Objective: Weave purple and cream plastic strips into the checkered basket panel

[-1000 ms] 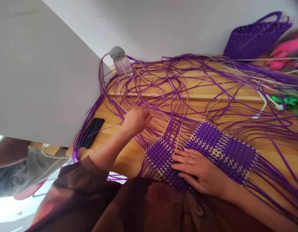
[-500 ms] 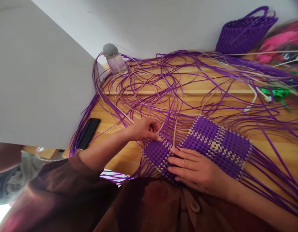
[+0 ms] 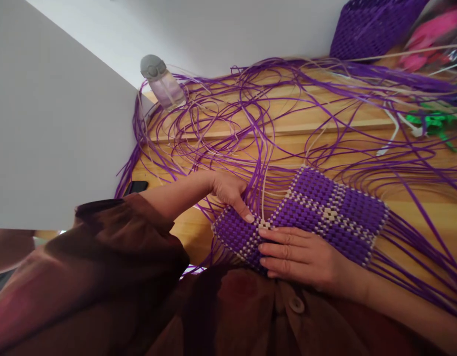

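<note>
A woven panel (image 3: pixel 324 215) of purple and cream plastic strips lies in front of me, with long loose strips running from its edges. On the panel's left part my right hand (image 3: pixel 302 254) rests flat, palm down, fingers stretched toward a cream crossing. My left hand (image 3: pixel 231 195) is at the upper edge of that left part. Its thumb presses on the weave, and its other fingers are mostly hidden, curled by the edge and the upright purple strips (image 3: pixel 256 180). A cream strip (image 3: pixel 265 193) rises just right of the thumb.
Tangled purple and cream strips (image 3: pixel 221 113) cover the back of the wooden table (image 3: pixel 187 230). A grey-lidded bottle (image 3: pixel 163 84) stands at back left, near a dark phone (image 3: pixel 137 187). Behind right are a purple woven basket (image 3: pixel 372 29), pink items in plastic (image 3: pixel 432 37) and green strips (image 3: pixel 432 118).
My left hand has shifted from a raised pinch by the strips to its thumb pressing on the panel's edge. My right hand stays flat on the weave. The view has tilted slightly.
</note>
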Demonstrator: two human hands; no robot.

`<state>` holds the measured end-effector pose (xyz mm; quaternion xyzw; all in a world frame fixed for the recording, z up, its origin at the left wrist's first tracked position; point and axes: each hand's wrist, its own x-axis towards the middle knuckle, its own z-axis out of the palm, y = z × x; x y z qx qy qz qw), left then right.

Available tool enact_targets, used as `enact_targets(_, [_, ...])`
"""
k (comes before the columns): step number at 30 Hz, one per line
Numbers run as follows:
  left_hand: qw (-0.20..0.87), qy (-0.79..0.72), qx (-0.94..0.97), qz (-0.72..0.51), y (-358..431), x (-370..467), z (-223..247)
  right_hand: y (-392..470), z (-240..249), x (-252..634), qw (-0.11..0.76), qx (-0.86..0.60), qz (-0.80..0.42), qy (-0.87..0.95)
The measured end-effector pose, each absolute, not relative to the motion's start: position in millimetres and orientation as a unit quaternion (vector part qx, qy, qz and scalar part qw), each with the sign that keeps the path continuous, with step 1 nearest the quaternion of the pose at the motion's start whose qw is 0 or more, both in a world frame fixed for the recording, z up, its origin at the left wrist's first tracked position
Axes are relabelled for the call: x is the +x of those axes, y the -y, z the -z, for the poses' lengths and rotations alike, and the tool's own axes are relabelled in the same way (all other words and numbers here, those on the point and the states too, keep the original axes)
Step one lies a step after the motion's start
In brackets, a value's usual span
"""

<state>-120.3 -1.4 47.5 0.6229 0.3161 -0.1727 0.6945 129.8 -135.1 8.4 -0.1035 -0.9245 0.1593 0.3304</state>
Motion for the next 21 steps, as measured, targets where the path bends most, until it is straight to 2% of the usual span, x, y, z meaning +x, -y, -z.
enact_targets(3, [0.691,-0.275,0.656,0.126,8.4,-106.9,-39.7,134.3,3.4,125.9,0.326,-0.136,-0.177,0.919])
enact_targets(8, [0.590,-0.314,0.743,0.030,27.1,-111.1,-32.9,130.8,16.2,123.5,0.280,-0.162,-0.248,0.913])
enact_targets(11, [0.636,-0.269,0.722,0.048,22.1,-114.4,-41.3,130.8,13.4,126.5,0.314,-0.143,-0.262,0.901])
enact_targets(15, [0.701,-0.215,0.665,0.146,1.4,-105.0,-46.8,132.2,8.0,128.6,0.339,-0.129,-0.280,0.889])
enact_targets(18, [0.679,-0.197,0.691,0.152,-4.8,-93.4,-39.9,131.5,7.2,127.3,0.344,-0.129,-0.289,0.884])
enact_targets(21, [0.638,-0.220,0.732,0.091,3.8,-88.3,-30.4,129.9,8.0,126.2,0.342,-0.135,-0.293,0.882])
